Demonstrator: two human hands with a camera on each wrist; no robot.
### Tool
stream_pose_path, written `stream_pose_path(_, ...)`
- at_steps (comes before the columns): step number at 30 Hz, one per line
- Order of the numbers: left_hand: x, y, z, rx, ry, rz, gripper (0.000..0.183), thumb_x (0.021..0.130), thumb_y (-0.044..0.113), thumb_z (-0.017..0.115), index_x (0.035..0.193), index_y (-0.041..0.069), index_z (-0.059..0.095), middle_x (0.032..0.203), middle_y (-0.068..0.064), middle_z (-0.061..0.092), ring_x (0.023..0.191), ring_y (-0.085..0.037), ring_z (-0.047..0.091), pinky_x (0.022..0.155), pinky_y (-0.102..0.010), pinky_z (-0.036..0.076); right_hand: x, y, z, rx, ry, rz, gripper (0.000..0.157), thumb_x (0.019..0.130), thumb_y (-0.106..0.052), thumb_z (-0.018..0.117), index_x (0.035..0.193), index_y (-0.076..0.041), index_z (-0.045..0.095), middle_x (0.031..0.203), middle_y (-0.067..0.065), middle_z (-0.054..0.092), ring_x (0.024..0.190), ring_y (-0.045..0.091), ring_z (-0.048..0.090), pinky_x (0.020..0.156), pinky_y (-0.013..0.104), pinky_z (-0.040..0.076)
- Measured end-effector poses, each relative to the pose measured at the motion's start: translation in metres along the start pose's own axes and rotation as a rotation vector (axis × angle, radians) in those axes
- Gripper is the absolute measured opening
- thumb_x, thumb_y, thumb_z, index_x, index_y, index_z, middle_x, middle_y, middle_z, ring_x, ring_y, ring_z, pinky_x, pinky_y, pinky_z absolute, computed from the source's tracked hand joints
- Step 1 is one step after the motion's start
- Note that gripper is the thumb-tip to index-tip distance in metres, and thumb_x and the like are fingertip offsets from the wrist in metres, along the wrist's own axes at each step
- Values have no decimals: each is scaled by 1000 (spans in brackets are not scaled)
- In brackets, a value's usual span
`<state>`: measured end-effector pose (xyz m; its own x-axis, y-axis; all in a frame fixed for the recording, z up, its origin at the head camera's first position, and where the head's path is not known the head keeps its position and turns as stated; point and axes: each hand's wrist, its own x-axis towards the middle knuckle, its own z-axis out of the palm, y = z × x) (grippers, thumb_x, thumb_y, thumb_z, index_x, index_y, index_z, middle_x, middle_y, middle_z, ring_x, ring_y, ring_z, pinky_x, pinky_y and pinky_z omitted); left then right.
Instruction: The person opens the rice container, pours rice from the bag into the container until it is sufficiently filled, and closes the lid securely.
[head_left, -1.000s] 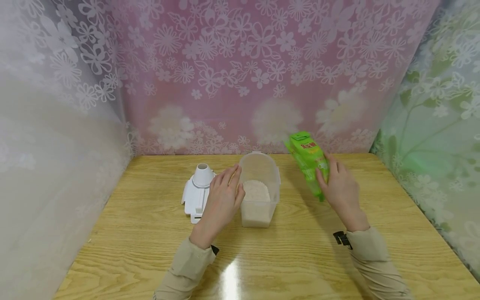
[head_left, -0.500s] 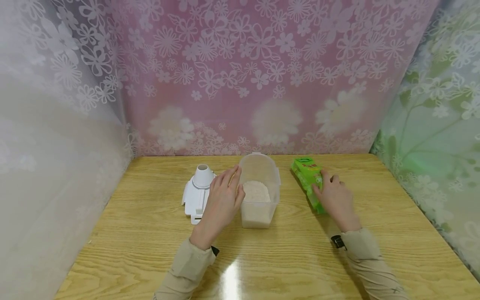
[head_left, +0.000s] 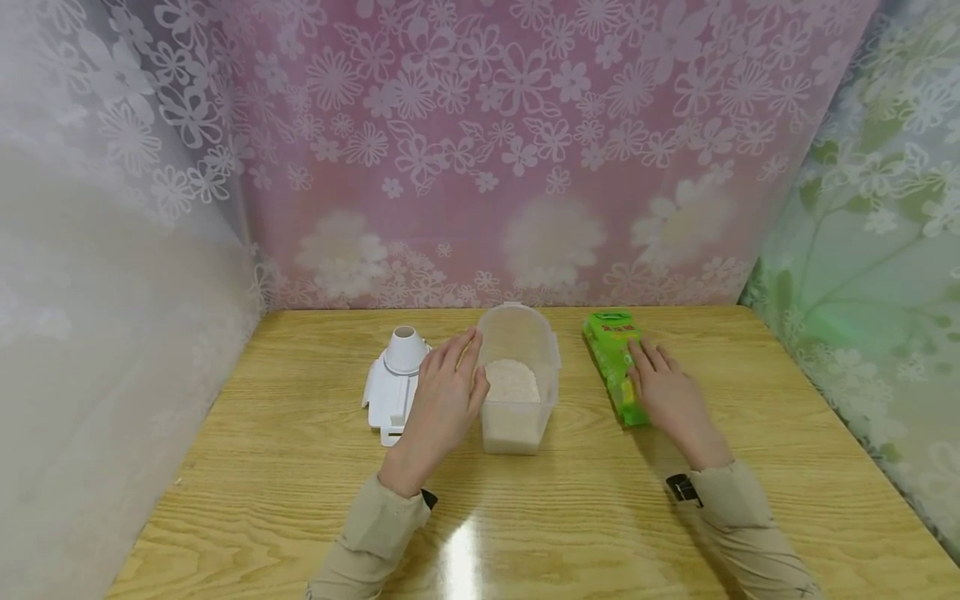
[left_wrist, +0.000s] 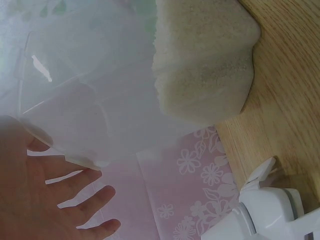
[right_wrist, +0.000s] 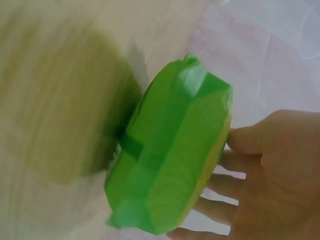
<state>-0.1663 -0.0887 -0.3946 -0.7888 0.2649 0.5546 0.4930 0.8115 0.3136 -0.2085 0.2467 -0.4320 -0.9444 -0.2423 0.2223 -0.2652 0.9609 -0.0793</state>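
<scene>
My left hand (head_left: 444, 396) lies against the left side of the clear plastic container (head_left: 551, 354), its fingertips touching the upper rim. In the left wrist view those fingers (left_wrist: 95, 202) are spread and fairly straight. White rice (head_left: 513, 382) fills the container's lower part. On the right, a green bag (head_left: 611, 358) lies flat on the table. My right hand (head_left: 671, 400) rests on the bag's right side with extended fingers. Seen from the right wrist, its fingers (right_wrist: 225, 185) are spread along one face of the bag (right_wrist: 170, 155).
A white lid with a cone-shaped spout (head_left: 405, 354) lies left of the container, partly behind my left hand. The wooden table (head_left: 555, 525) ends at a pink flowered curtain (head_left: 465, 167) at the back. More flowered curtains hang at both sides.
My right hand has lowered the green bag onto the table. Its grip has loosened and its fingers have straightened. The left hand and the container stay where they were.
</scene>
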Motion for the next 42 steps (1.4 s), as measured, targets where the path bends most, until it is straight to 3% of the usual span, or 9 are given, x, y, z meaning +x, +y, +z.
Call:
stream_pose_path(4,0,-1,0,-4,-2,-1,46,103,15,51,145,-3,52,148,-17,52,130,-40,51,110,-58,39,-1,-3,5,38,-93,-23,53,108,-17,47,153,8,34,156,35,30,130,58,44,96,67,46)
stream_pose_path(9,-1,-2,1,-5,0,3,46,103,16,51,145,-3,52,148,-17,52,130,-40,51,110,-59,39,-3,-8,8,76,-99,-27,55,107,-16,49,151,13,32,155,39,27,126,57,47,99,63,47)
stream_pose_path(15,0,-2,0,-10,-4,0,46,103,15,50,146,-3,51,149,-17,51,131,-40,50,110,-59,39,-2,-16,3,113,-120,20,60,108,-22,48,154,11,28,155,42,21,114,61,54,69,55,57)
stream_pose_path(18,0,-2,0,-13,-13,-8,46,104,15,50,146,-2,50,150,-17,50,132,-40,50,110,-59,39,-2,-18,1,107,-120,44,60,108,-25,47,155,7,28,156,42,20,126,64,42,85,67,51)
stream_pose_path(21,1,-2,-1,-14,-17,-11,46,104,15,50,146,-3,50,150,-17,50,132,-40,50,110,-59,39,-1,-18,-2,67,-58,32,59,107,-26,51,154,4,34,155,40,25,135,63,32,98,75,39)
stream_pose_path(26,1,-1,-2,-11,-21,-14,46,104,15,50,146,-3,50,150,-17,50,132,-40,50,112,-58,38,2,-27,-13,45,146,-59,55,102,-22,61,150,1,45,148,34,42,135,55,39,105,67,39)
stream_pose_path(33,1,-2,-1,-9,-26,-18,47,104,17,49,147,-2,50,150,-17,50,132,-40,49,112,-59,38,7,-66,-39,176,283,-225,51,102,-22,60,148,-1,49,146,24,52,138,46,43,112,60,36)
stream_pose_path(37,1,-2,0,-3,-28,-20,47,104,17,49,147,-2,50,149,-16,51,132,-40,50,112,-58,37,4,-86,-45,243,352,-340,53,105,-35,54,146,-1,52,144,20,56,139,43,44,110,62,39)
stream_pose_path(42,1,-1,0,0,-19,-11,46,104,15,50,146,-2,50,149,-16,51,132,-39,51,112,-57,38,-1,-99,-40,168,399,-417,68,107,-54,30,141,-2,58,140,19,60,136,42,49,102,66,44)
